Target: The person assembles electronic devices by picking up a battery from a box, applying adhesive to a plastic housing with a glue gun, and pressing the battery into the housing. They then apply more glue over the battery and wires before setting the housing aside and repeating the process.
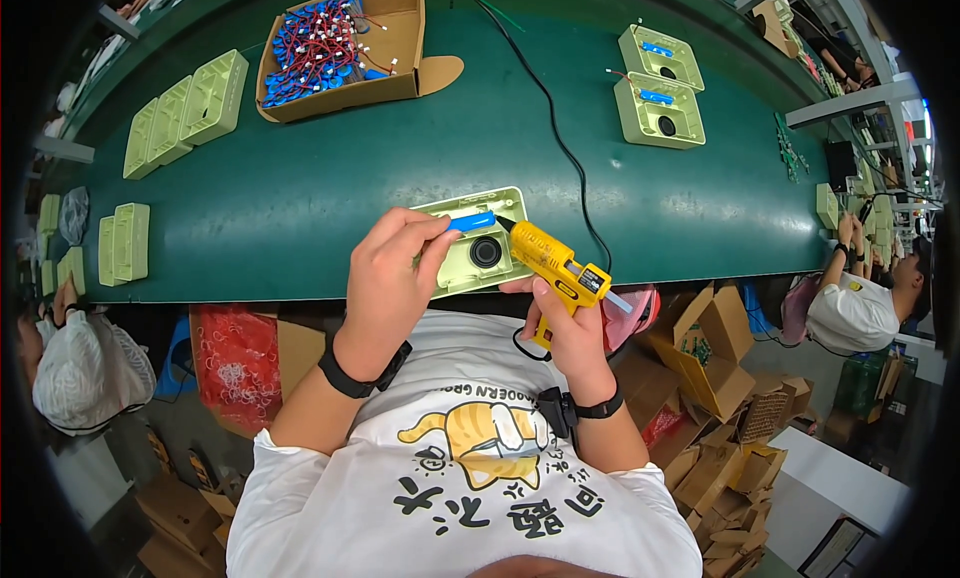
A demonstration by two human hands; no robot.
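Pinched in the fingers of my left hand is a blue cylindrical battery, held over a pale green plastic housing. Inside the housing sits a round black speaker. My right hand grips a yellow hot glue gun by its handle, with a glue stick poking out of its back end. The gun's dark nozzle is close to the right end of the battery; whether they touch I cannot tell. The housing lies at the table's near edge, in front of my body.
An open cardboard box full of blue batteries with red leads stands at the far left. Green housings line the left side; two more housings with batteries stand far right. A black cable crosses the green table. Co-workers sit at both sides.
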